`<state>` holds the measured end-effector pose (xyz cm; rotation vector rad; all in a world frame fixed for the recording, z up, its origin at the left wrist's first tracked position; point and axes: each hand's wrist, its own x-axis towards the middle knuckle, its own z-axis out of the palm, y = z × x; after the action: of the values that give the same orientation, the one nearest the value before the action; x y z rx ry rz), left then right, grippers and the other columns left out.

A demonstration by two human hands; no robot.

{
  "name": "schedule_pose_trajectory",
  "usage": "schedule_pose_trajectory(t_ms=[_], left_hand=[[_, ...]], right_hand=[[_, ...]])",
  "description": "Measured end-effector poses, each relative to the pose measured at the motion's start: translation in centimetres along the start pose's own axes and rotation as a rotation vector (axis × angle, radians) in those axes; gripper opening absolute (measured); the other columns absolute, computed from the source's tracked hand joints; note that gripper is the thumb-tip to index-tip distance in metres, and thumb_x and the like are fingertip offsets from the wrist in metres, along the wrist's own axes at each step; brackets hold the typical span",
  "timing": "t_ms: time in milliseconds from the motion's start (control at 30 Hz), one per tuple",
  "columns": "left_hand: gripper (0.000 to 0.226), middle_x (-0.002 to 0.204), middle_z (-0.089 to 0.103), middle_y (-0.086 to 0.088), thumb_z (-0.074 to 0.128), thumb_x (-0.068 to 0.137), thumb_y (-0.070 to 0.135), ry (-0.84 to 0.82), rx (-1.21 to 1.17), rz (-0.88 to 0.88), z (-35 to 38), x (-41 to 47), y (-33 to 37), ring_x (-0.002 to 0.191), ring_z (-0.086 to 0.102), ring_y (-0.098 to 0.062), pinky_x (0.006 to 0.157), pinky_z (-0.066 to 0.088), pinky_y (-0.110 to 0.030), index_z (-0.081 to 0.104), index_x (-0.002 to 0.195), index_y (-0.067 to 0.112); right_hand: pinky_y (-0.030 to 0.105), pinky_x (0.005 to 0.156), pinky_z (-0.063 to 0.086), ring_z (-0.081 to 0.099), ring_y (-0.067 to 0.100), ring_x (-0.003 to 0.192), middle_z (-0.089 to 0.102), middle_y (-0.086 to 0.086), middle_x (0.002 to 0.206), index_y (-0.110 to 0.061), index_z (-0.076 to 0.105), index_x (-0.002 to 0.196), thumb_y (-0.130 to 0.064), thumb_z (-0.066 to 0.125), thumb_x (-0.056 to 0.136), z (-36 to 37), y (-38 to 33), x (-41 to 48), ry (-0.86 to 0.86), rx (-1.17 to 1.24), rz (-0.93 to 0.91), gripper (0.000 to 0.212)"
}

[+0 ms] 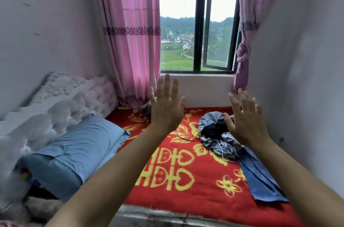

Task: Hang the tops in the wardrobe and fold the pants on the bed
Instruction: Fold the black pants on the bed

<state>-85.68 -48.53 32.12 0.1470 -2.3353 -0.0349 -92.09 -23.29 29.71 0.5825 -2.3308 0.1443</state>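
A heap of clothes (216, 133) in grey, dark and blue cloth with white drawstrings lies on the right side of the bed (186, 187), which has a red blanket with yellow patterns. A blue garment (260, 176) stretches from the heap toward the bed's near edge. My left hand (166, 105) is raised above the middle of the bed, fingers straight and spread, holding nothing. My right hand (245, 117) hovers over the heap with spread fingers, its thumb in front of the cloth. No wardrobe shows.
A blue pillow (74, 154) lies at the left against a tufted white headboard (55, 107). Pink curtains (134, 40) flank a window (199, 27) with one pane swung open. A grey wall (301, 78) runs close along the bed's right side.
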Motion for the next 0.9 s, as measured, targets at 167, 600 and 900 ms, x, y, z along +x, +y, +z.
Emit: schedule_pose_trajectory(t_ms=[167,600,900], left_hand=[[0.069,0.165,-0.011,-0.009,0.028,0.102,0.048,-0.087,-0.052,0.037,10.0,4.6,-0.4,0.152,-0.001,-0.029,0.117,0.009,-0.062,0.002,0.158,0.017],[0.067,0.163,0.011,-0.012,0.034,0.099,0.047,-0.414,-0.174,0.133,34.5,11.5,8.1,0.149,0.014,-0.031,0.116,0.018,-0.058,0.018,0.155,0.015],[0.067,0.164,0.009,-0.01,0.033,0.101,0.05,-0.749,-0.093,0.071,50.8,9.5,15.4,0.149,0.014,-0.029,0.115,0.025,-0.051,0.014,0.157,0.019]], right_hand=[[0.057,0.116,0.024,0.028,0.04,0.142,0.029,0.024,0.154,-0.006,0.036,0.149,-0.038,0.053,0.095,7.5,4.2,3.8,-0.089,-0.037,0.088,0.065],[0.051,0.117,0.022,0.027,0.038,0.145,0.031,0.022,0.156,-0.009,0.039,0.148,-0.035,0.06,0.091,24.6,19.5,3.6,-0.334,-0.041,0.408,0.066],[0.043,0.118,0.023,0.021,0.03,0.148,0.026,0.017,0.159,-0.012,0.029,0.153,-0.038,0.047,0.098,39.6,32.5,0.9,-0.67,0.065,0.505,0.063]])
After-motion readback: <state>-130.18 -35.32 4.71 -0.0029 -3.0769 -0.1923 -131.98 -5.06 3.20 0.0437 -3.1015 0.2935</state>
